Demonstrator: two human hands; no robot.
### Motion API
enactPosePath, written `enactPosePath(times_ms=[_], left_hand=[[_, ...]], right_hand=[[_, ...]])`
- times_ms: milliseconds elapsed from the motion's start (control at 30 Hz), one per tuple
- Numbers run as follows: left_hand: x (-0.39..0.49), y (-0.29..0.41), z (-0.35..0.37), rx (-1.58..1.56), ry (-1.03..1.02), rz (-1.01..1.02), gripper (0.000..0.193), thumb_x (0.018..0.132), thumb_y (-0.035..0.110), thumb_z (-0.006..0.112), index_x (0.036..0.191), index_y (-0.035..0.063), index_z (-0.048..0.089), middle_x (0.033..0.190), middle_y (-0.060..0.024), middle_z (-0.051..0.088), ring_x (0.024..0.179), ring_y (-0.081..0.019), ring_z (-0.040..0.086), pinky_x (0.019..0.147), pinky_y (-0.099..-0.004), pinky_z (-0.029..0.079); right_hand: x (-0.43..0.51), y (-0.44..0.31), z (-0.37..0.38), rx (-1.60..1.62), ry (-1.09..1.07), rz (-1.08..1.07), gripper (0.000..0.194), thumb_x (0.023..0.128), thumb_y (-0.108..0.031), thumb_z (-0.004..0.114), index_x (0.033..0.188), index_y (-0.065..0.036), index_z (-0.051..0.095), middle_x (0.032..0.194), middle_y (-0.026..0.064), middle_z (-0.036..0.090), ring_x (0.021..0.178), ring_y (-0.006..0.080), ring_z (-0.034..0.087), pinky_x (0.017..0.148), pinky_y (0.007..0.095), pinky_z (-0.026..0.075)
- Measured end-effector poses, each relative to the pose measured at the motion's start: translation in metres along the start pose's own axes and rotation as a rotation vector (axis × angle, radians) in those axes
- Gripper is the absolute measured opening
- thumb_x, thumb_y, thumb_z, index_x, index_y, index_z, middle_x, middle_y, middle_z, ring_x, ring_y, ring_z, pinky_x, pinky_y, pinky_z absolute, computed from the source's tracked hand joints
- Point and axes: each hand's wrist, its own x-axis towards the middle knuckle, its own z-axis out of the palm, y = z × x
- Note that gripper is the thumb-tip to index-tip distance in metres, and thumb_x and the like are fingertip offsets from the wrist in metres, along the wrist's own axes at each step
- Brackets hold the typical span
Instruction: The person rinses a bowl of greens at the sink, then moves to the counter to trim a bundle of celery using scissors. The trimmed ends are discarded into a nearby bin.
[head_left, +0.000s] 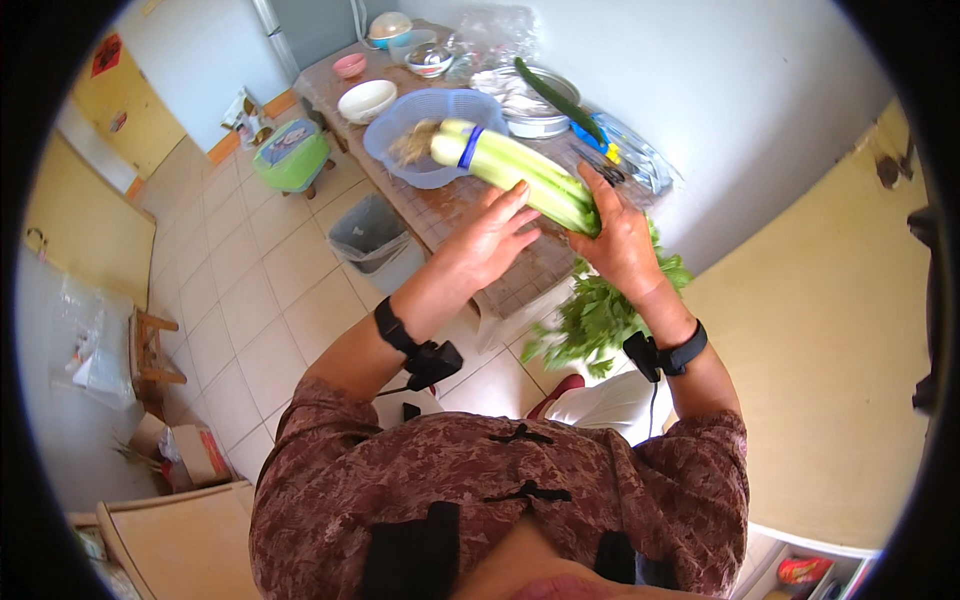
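A bunch of celery (517, 169) is held aslant over the table, a blue band round its stalks near the root end. My right hand (619, 240) grips it where the stalks meet the leaves. The leafy tops hang down below that hand, past the table's front corner. My left hand (495, 236) is at the near side of the stalks, thumb against them and fingers spread. Behind the celery's brown roots stands a blue plastic basin (405, 112). A dark green cucumber (559, 101) lies across the rim of a round metal pan (536, 129) holding white plastic.
Scissors (609, 174) and a plastic package (645, 161) lie by the wall on the table (517, 281). A white bowl (367, 101) and a pink bowl (349, 65) stand farther back. A lined waste bin (371, 236) and a green stool (292, 157) are on the floor.
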Motion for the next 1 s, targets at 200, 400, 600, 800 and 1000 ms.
enactPosePath(times_ms=[200, 400, 600, 800, 1000], left_hand=[[0.003, 0.001, 0.001, -0.376, -0.064, 0.211, 0.038, 0.093, 0.025, 0.065, 0.124, 0.0092, 0.049, 0.124, -0.0098, 0.057, 0.117, -0.0236, 0.054, 0.107, -0.0431, 0.041], [-0.006, -0.006, -0.033, -0.304, -0.297, 0.223, 0.043, 0.086, 0.003, 0.058, 0.128, 0.0022, 0.047, 0.121, -0.0132, 0.06, 0.115, -0.0239, 0.057, 0.103, -0.0419, 0.044], [-0.023, -0.014, -0.052, -0.131, -0.403, 0.162, 0.052, 0.078, 0.008, 0.062, 0.127, 0.0001, 0.047, 0.119, -0.0146, 0.06, 0.113, -0.0258, 0.058, 0.1, -0.0405, 0.047], [-0.037, -0.022, -0.046, -0.009, -0.356, 0.076, 0.049, 0.076, 0.008, 0.063, 0.123, 0.0006, 0.051, 0.113, -0.0091, 0.06, 0.104, -0.0188, 0.06, 0.091, -0.0351, 0.05], [-0.041, -0.029, -0.042, 0.008, -0.393, 0.075, 0.059, 0.074, 0.004, 0.063, 0.131, 0.004, 0.046, 0.119, -0.0074, 0.057, 0.109, -0.0184, 0.059, 0.094, -0.0363, 0.05]], right_hand=[[-0.009, -0.04, 0.023, -0.434, 0.109, -0.29, 0.085, 0.062, -0.007, 0.079, 0.14, -0.012, 0.046, 0.1, 0.0077, 0.057, 0.087, 0.0291, 0.055, 0.076, 0.0403, 0.045], [-0.037, -0.054, 0.024, -0.105, -0.064, -0.234, 0.083, 0.063, -0.017, 0.085, 0.138, -0.009, 0.049, 0.102, 0.0104, 0.059, 0.089, 0.0319, 0.057, 0.08, 0.0419, 0.047], [-0.027, -0.067, 0.015, 0.359, 0.03, -0.01, 0.049, 0.079, -0.002, 0.077, 0.124, -0.006, 0.058, 0.086, 0.006, 0.068, 0.079, 0.0145, 0.067, 0.074, 0.0284, 0.054], [-0.004, -0.082, 0.019, 0.435, 0.03, -0.083, 0.047, 0.08, 0.005, 0.073, 0.123, -0.005, 0.058, 0.091, 0.0005, 0.068, 0.084, 0.0087, 0.064, 0.08, 0.0259, 0.052], [0.003, -0.088, 0.026, 0.327, 0.065, -0.135, 0.047, 0.08, -0.007, 0.075, 0.122, -0.016, 0.055, 0.084, 0.005, 0.069, 0.072, 0.0216, 0.07, 0.063, 0.0306, 0.056]])
